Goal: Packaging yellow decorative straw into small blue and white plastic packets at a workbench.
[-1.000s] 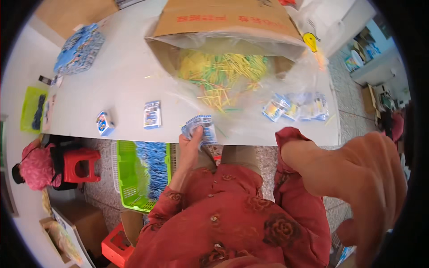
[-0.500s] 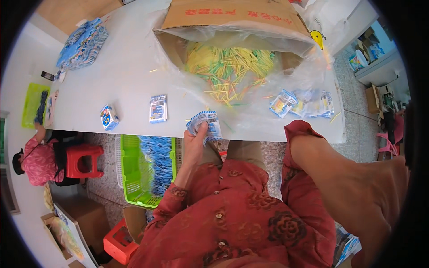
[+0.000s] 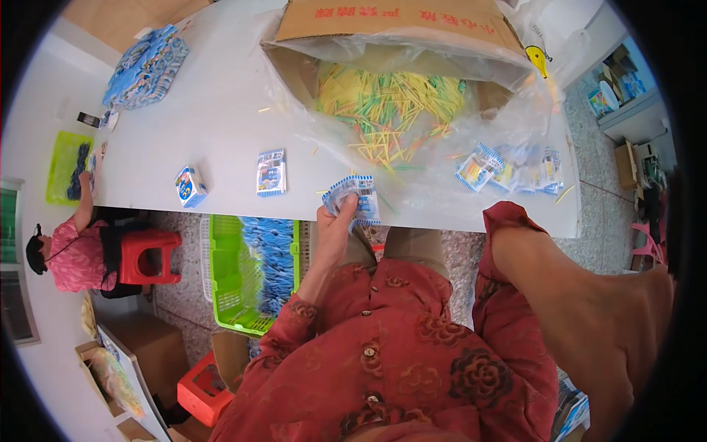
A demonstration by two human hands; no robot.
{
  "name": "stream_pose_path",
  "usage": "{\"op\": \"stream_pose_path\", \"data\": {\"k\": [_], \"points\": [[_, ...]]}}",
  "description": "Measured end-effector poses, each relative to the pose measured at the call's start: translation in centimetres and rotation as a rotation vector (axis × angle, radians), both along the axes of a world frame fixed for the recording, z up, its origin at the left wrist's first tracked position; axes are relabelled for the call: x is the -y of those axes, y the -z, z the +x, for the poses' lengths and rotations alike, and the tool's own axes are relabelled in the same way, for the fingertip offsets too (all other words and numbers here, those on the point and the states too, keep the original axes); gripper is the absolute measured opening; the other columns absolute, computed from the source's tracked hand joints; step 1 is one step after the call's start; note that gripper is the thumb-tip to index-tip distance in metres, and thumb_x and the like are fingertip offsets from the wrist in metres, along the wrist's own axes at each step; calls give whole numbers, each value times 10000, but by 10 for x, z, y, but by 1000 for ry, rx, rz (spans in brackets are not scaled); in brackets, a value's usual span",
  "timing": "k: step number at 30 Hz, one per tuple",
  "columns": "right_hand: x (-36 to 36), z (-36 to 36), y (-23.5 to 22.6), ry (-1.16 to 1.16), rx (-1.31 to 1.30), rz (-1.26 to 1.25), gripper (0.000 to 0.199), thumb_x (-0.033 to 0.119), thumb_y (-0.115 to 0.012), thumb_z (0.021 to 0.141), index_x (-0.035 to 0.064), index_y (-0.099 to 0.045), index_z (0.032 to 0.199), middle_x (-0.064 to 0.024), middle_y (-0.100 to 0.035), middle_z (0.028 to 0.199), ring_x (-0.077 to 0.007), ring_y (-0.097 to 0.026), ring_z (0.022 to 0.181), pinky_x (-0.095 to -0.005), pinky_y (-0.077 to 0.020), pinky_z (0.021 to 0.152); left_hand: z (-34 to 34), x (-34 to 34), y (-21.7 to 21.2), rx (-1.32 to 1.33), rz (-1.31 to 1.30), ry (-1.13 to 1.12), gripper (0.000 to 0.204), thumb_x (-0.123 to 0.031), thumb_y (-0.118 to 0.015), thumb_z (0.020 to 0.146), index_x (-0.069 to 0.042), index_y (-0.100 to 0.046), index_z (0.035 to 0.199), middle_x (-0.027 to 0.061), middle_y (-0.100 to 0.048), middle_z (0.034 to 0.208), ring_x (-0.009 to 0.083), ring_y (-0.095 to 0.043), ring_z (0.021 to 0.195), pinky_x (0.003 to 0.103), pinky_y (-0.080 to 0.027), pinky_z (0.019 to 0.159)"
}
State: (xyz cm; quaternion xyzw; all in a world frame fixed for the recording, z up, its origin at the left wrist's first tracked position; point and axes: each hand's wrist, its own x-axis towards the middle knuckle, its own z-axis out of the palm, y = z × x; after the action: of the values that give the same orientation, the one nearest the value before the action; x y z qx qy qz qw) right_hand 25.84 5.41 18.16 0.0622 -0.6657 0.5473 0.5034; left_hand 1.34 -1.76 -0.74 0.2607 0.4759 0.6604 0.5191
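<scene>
My left hand is at the table's front edge, its thumb pressed over a small clear packet with blue striped ends. My right hand is raised close to the camera at the right; its fingers run into the dark rim, so I cannot see whether they hold anything. A similar flat packet lies left of my left hand, and a small blue and white box-like pack stands farther left. Beyond my hands, an opened carton lined with clear plastic spills thin yellow, green and pink sticks.
More filled packets lie in a cluster at the table's right. A stack of blue packs sits far left. Below the edge stands a green crate of blue packets. A person in pink works at left beside a red stool.
The whole view has shifted slightly, so things sit a little farther right in the picture. My left hand keeps the packet; my right hand stays raised near the camera.
</scene>
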Motion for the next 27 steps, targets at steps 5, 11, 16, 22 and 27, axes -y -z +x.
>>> {"op": "stream_pose_path", "data": {"k": [5,11,16,22,27], "points": [[3,-2,11,114,65,8,122,147,-621,775,32,-591,746,-44,-588,715,-156,-545,629,-293,-458,658,1,-1,1,5,-31,15,179,-122,-575,885,-40,-613,1039,6,-636,950,73,-579,846,239,-461,771],[-3,18,22,242,163,24,130,151,-623,778,25,-592,776,-44,-589,746,-159,-545,648,-299,-462,657,0,-2,-5,-3,-13,-18,181,-116,-568,886,-34,-617,1040,8,-639,952,73,-580,847,241,-462,767],[-8,-91,17,305,269,33,140,155,-624,780,20,-592,801,-45,-590,771,-162,-545,663,-304,-465,657,-5,-2,-12,-74,6,-72,212,-159,-567,896,10,-641,1001,9,-650,875,57,-579,760,227,-470,689],[-26,-113,83,408,662,-34,174,124,-670,757,2,-589,850,-74,-595,772,-155,-567,720,-291,-457,664,-7,1,-24,-166,41,-43,198,-135,-587,882,14,-643,1000,-3,-645,849,46,-565,744,219,-467,663],[-29,-115,102,395,898,149,199,143,-689,747,4,-586,844,-99,-582,749,-194,-547,642,-303,-452,620,-8,4,-24,-215,27,-18,187,-111,-613,861,6,-643,1004,4,-650,856,53,-576,752,223,-479,671]]}}
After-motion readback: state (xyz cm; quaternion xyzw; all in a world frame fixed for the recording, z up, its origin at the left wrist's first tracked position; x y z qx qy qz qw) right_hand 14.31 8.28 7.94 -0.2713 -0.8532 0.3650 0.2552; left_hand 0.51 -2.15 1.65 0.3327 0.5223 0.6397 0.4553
